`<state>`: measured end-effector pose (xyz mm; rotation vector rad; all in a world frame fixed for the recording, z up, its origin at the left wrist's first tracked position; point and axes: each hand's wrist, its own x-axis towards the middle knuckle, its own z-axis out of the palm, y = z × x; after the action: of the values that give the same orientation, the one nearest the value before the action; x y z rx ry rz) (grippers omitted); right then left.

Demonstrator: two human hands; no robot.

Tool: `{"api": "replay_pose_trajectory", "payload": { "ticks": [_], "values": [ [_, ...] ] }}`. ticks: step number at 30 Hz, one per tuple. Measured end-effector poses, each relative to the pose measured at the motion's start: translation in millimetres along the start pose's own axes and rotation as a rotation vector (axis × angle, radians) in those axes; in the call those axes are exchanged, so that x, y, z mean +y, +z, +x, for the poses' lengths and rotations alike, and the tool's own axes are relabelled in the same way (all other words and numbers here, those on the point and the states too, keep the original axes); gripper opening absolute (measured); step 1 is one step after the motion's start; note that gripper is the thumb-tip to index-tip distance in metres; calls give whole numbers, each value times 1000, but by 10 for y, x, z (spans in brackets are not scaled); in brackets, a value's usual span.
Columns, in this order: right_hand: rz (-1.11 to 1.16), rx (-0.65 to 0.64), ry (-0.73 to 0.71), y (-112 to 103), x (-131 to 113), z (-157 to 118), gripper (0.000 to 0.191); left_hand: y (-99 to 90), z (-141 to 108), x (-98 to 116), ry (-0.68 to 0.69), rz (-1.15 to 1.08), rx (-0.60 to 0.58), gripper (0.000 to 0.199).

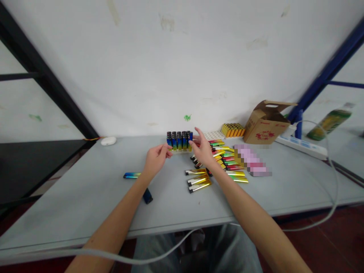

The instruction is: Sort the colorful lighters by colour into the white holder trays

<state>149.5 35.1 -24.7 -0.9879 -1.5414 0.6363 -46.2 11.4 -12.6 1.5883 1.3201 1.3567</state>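
Observation:
Upright blue-green lighters (179, 141) stand in rows in a white holder (182, 152) near the wall. At the right end, my right hand (203, 149) has thumb and fingers around one blue lighter (190, 141), its index finger pointing up. Beside the left end, my left hand (157, 157) is closed, thumb against fingers; what it holds, if anything, is hidden. A blue lighter (132, 175) lies left of that hand and a dark blue one (147, 196) lies by the forearm. Gold lighters (196, 181) lie near my right wrist, with a mixed-colour pile (227, 159) behind it.
Behind the pile are a white holed tray (214, 135) and a block of upright yellow lighters (233, 130). An open cardboard box (265, 123), a power strip (303, 147) and a blurred pink item (253, 159) are right. A white case (108, 141) lies left; a white cable (337, 182) crosses the table's edge.

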Motion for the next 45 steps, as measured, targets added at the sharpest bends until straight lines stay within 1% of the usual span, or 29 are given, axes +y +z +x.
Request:
{"api": "replay_pose_trajectory", "payload": {
  "ticks": [2,4,8,13,19,30,35,37,40,42,45],
  "values": [
    [-43,4,-50,-8,-8,2,46,0,0,1,3,15,-3,47],
    [-107,43,-77,-22,-17,5,42,1,-1,6,6,31,-10,45],
    [-239,135,-95,-52,0,16,34,4,-5,19,8,53,-10,41],
    [-364,168,-105,-66,83,18,25,6,-6,19,9,56,-15,36],
    [-426,139,-87,-38,119,-17,24,7,6,-13,16,39,-4,35],
    [-468,184,-34,-10,124,-28,26,3,2,2,18,33,3,36],
    [-523,168,4,-2,113,-42,26,3,4,-8,23,32,3,35],
    [-559,169,-32,-2,115,-44,25,4,1,-5,23,32,6,35],
    [-634,188,-151,-9,115,-41,23,8,-1,-2,28,30,9,36],
    [-685,178,-211,-13,103,-41,25,11,-1,-7,30,24,12,38],
    [-750,153,-244,-17,67,-47,30,15,2,-23,30,22,16,41]
  ]
}}
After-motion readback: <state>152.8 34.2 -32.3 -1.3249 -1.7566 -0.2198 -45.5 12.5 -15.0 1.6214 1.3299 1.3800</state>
